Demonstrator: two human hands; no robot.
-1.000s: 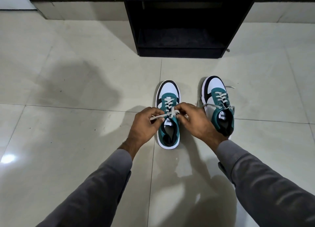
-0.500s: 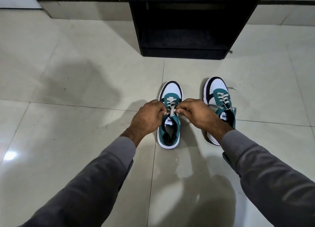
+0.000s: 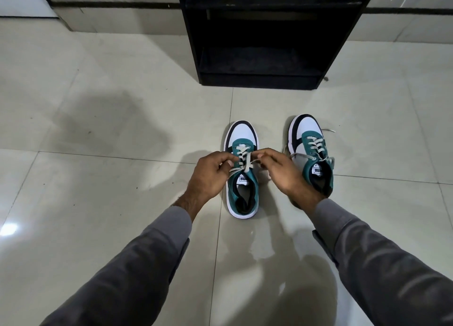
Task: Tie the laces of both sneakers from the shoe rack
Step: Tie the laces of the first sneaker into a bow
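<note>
My left hand (image 3: pixel 209 176) and right hand (image 3: pixel 282 171) each pinch a lace end (image 3: pixel 235 170) over the left sneaker (image 3: pixel 242 178). I judge even outward tension seats the crossing; the right sneaker (image 3: pixel 311 151) lies untied.

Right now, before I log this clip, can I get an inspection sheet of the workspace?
Surface: glossy cream tiled floor, glare and shadows.
Job's things: left teal-white-black sneaker, its laces being worked; right matching sneaker, laces loose, one end on the floor.
Clutter: nothing seen.
Grippers: left hand and right hand each pinch a lace.
Cables: nothing seen.
Surroundings: black open shoe rack, visible shelves bare; pale wall with a dark band.
</note>
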